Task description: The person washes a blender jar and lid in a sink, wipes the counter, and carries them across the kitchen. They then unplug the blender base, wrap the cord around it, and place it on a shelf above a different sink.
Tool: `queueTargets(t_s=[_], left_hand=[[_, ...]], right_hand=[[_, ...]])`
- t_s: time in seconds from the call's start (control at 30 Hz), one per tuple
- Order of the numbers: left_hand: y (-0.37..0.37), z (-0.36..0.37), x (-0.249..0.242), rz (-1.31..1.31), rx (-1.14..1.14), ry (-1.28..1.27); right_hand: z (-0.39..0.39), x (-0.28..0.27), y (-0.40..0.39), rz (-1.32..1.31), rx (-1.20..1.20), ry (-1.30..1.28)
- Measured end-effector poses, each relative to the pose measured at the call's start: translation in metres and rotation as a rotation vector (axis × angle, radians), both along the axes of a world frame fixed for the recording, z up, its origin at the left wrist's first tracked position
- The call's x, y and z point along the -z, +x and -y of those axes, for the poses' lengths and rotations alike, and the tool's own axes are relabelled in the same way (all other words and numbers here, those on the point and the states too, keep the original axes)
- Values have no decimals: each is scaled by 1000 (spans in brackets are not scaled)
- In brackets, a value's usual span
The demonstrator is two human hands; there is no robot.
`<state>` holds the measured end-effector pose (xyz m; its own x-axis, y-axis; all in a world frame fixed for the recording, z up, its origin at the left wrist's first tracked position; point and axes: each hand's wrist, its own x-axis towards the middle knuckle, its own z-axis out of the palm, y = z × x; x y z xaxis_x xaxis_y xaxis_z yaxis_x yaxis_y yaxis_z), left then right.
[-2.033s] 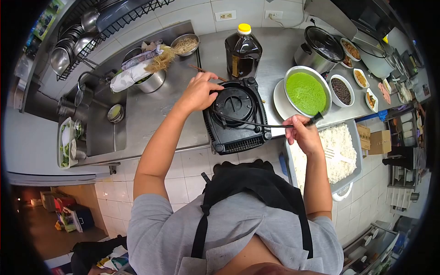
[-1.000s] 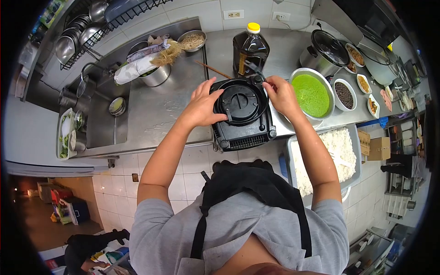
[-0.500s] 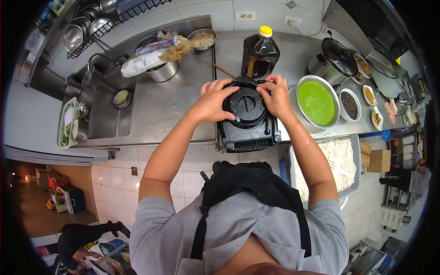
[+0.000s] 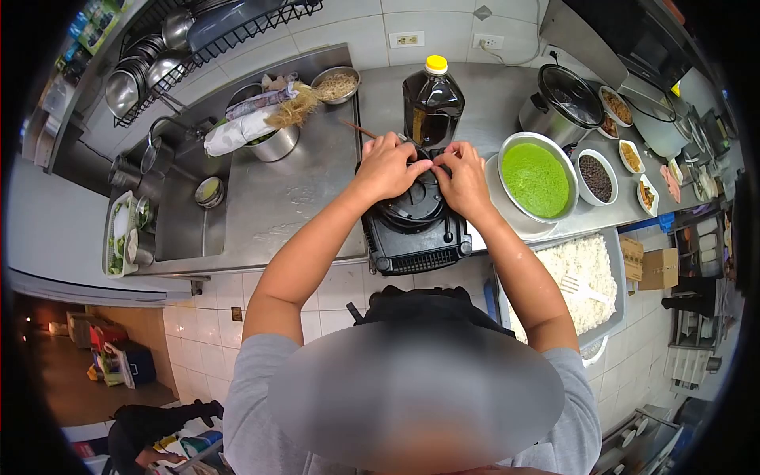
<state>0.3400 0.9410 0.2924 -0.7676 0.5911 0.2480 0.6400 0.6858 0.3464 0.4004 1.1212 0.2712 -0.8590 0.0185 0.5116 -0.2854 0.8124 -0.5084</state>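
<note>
A black blender (image 4: 419, 252) stands at the counter's front edge, directly before me. Its round black lid (image 4: 416, 204) is partly covered by my hands. My left hand (image 4: 388, 168) curls over the lid's upper left side, thumb reaching to the middle. From the right, my right hand (image 4: 462, 180) bends its fingers onto the lid's far edge. The fingertips of both hands meet there and press on the lid; the exact contact is hidden. Just behind stands a bottle of dark liquid (image 4: 432, 103) with a yellow cap.
A bowl of green sauce (image 4: 535, 180) and a bowl of dark beans (image 4: 595, 177) stand to the right. A tub of white rice (image 4: 582, 277) is below the counter. Leftward are a wrapped bundle on a pot (image 4: 277, 146) and a sink (image 4: 186, 237). Another person (image 4: 150, 431) bends at lower left.
My hands have moved from the two sides of the lid to its far middle, bringing their fingertips together. The head view has shifted and tilted slightly.
</note>
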Motion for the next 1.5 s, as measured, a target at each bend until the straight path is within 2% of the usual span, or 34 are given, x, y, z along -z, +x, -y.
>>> queueTargets(t_s=[0.07, 0.2, 0.23, 0.33, 0.43, 0.53, 0.6, 0.63, 0.73, 0.83, 0.87, 0.93, 0.97, 1.03, 1.17, 1.23, 1.33, 1.37, 1.5], left_hand=[[-8, -6, 5, -36, -73, 14], [-18, -12, 12, -128, -95, 89], [-21, -14, 12, -124, -96, 87], [-24, -19, 8, -82, -85, 44], [-29, -22, 8, -42, -71, 120], [-41, -24, 5, 73, -106, 124], [-44, -27, -4, 255, -109, 0], [-43, -30, -8, 255, -105, 2], [-34, -34, -8, 194, -138, -52], [-30, -29, 19, -254, 35, 227], [-28, -28, 13, -254, 40, 225], [-23, -26, 3, -492, 102, 251], [-23, -25, 6, -492, 97, 253], [-20, -25, 12, -199, 81, 235], [-6, -11, 2, -264, 115, 263], [3, 4, -3, -73, 236, 248], [21, 24, -11, 39, 370, 189], [25, 30, -13, 147, 357, 154], [49, 37, -13, 1, 392, 119]], right_hand=[[-2, -1, 5, -92, -56, 116], [-4, -10, 36, -20, -91, 189], [-4, -12, 45, 88, -99, 219], [3, -16, 60, 75, -55, 255], [4, -21, 62, 83, -31, 262], [7, -31, 63, 111, -52, 292], [9, -33, 65, 126, -62, 318], [9, -32, 64, 154, -58, 344], [9, -28, 57, 208, -54, 400], [5, -26, 54, 231, -62, 440], [5, -26, 56, 236, -80, 451], [7, -29, 60, 201, -72, 412], [8, -30, 62, 164, -71, 378], [7, -26, 62, 156, -93, 389], [4, -22, 59, 172, -103, 372], [2, -20, 58, 183, -90, 350], [2, -17, 57, 210, -75, 308], [1, -17, 56, 222, -71, 290], [-2, -14, 50, 230, -77, 262]])
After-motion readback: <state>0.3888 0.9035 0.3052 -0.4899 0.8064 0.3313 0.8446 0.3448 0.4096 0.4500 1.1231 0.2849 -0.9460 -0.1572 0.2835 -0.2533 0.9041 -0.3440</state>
